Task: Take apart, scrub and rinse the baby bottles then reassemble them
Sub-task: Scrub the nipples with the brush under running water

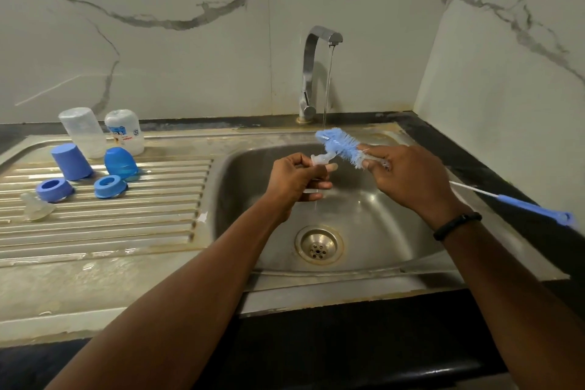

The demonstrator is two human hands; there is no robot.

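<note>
Two forearms reach over the sink [373,250]: the left hand [292,180] pinches a clear teat [319,161], fingers clamped, while the right hand [408,176] grips the blue bottle brush [340,146] close to the bristles for control. Bottles [84,131], caps [72,161] and rings [54,189] apparently drain on the counter [104,231].

Bottle [124,131] print too blurred

Both forearms extended from 6 o'clock toward 12 o'clock, the left hand [296,179] with fingers curled and thumb and forefinger pinching at its 1 o'clock side, the right hand [408,176], wrist banded in black, gripping with fingers pointing to 10 o'clock.
</note>
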